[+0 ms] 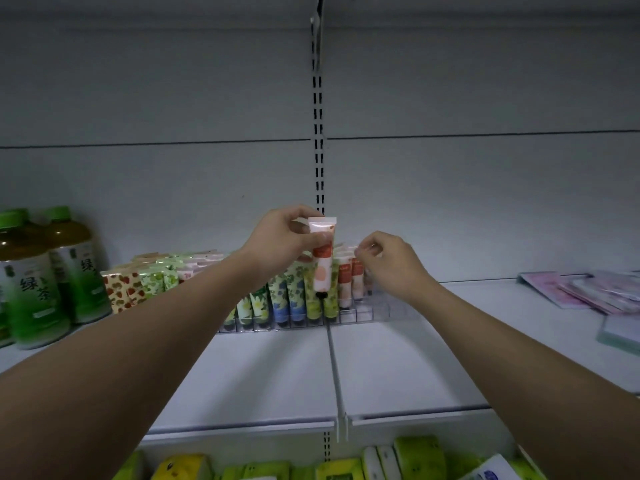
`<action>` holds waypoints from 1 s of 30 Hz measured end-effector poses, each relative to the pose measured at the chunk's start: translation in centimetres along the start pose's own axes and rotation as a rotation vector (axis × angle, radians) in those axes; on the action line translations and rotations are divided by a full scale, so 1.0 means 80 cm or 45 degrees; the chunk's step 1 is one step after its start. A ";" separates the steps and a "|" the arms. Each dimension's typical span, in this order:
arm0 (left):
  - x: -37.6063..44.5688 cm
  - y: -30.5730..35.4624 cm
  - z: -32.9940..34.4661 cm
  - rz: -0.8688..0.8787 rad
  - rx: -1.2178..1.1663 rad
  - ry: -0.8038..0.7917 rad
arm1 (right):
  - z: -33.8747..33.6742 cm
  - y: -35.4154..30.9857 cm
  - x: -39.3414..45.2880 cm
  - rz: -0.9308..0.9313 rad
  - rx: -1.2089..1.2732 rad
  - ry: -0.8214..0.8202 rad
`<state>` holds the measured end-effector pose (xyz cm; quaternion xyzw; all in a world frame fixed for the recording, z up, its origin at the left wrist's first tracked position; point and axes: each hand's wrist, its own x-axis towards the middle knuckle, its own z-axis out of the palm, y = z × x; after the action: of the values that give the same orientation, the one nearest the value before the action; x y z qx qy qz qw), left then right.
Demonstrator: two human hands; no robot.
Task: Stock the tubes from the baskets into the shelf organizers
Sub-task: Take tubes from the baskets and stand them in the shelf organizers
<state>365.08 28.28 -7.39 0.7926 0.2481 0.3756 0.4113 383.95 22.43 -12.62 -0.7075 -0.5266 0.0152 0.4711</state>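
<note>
At 9 o'clock we see green tea bottles (38, 282) on the shelf (408, 368). Next, our left hand (280, 242) pinches a pink tube (322, 252) near its top. The tube stands straight up, black cap down, right above the clear organizer (377, 311). The empty slots sit at about 5 o'clock from the tube, closer to our right hand (388, 259). That hand's fingers are curled at the tops of the standing tubes (349, 278); we cannot tell if they hold one.

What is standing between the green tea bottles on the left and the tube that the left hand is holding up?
In the head view, rows of tubes in the clear organizer stand between the bottles and the held tube; the left hand pinches its upper part.
</note>
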 end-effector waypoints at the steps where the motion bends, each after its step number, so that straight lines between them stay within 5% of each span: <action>1: 0.003 0.004 0.007 0.003 0.007 0.001 | -0.008 0.011 -0.002 0.007 -0.047 0.010; 10: 0.041 0.004 0.056 0.000 0.150 -0.034 | -0.054 0.132 -0.053 0.165 -0.688 -0.094; 18: 0.083 0.006 0.084 0.006 0.415 -0.023 | -0.047 0.170 -0.071 0.248 -0.769 -0.296; 30: 0.110 -0.022 0.106 -0.009 0.742 -0.017 | -0.043 0.182 -0.066 0.215 -0.781 -0.293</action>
<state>376.93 31.50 -8.65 0.8790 0.3456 0.2818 0.1691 394.02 16.17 -23.16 -0.8510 -0.4960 -0.0252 0.1707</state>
